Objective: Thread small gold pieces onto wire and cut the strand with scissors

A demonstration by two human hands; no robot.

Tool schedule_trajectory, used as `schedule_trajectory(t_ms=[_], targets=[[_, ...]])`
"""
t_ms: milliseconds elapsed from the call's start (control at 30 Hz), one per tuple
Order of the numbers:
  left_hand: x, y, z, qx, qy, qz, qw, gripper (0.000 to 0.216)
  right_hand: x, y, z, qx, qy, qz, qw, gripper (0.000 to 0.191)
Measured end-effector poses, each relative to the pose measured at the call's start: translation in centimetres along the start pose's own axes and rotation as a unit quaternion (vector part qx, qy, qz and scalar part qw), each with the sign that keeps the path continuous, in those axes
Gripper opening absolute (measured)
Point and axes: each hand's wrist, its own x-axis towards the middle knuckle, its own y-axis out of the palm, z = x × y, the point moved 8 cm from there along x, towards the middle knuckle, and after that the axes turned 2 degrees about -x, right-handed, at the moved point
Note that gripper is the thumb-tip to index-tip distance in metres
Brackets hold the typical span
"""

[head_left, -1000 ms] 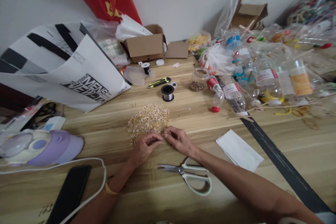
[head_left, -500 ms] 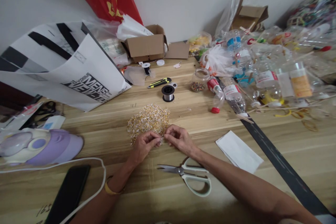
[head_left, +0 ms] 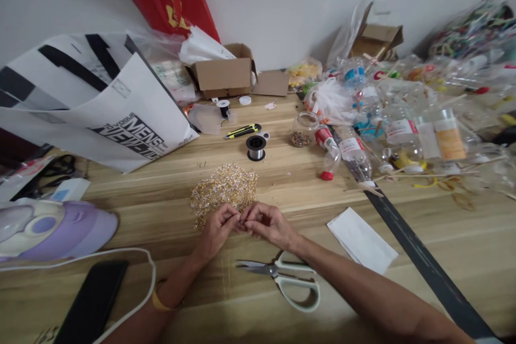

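A heap of gold and silver beaded wire point(head_left: 224, 185) lies on the wooden table. At its near edge my left hand point(head_left: 221, 227) and my right hand point(head_left: 269, 224) meet, fingertips pinched together. Between them is something small and dark, perhaps a bead, too tiny to make out clearly. Just below my right wrist lie scissors point(head_left: 278, 269) with pale handles, blades pointing left and slightly apart. Beyond the heap stands a black spool of silvery wire point(head_left: 256, 148).
Behind the spool is a yellow-black utility knife point(head_left: 243, 130). A glass jar of beads point(head_left: 302, 137) stands near many plastic bottles point(head_left: 357, 153) on the right. Folded white paper point(head_left: 362, 240) lies right of my forearm. At left are a phone point(head_left: 93, 301) and a white cable point(head_left: 152, 274).
My right hand has moved left until its fingertips meet those of my left hand. The whole view has shifted slightly; the things on the table stay in place.
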Motion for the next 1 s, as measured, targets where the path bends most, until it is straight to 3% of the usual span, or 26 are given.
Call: schedule_trajectory(t_ms=[267, 600, 1000], targets=[[-0.7, 0.3, -0.3, 0.12, 0.057, -0.019, 0.991, 0.016, -0.3, 0.3, -1.5, -0.037, 0.053, 0.015, 0.998, 0.031], [-0.9, 0.2, -0.9, 0.197, 0.086, -0.047, 0.975, 0.015, -0.4, 0.2, -1.7, -0.078, 0.043, 0.018, 0.996, 0.029], [-0.9, 0.1, -0.7, 0.21, 0.085, -0.056, 0.972, 0.014, -0.6, 0.4, -1.4, -0.065, 0.06, 0.025, 0.996, 0.031]])
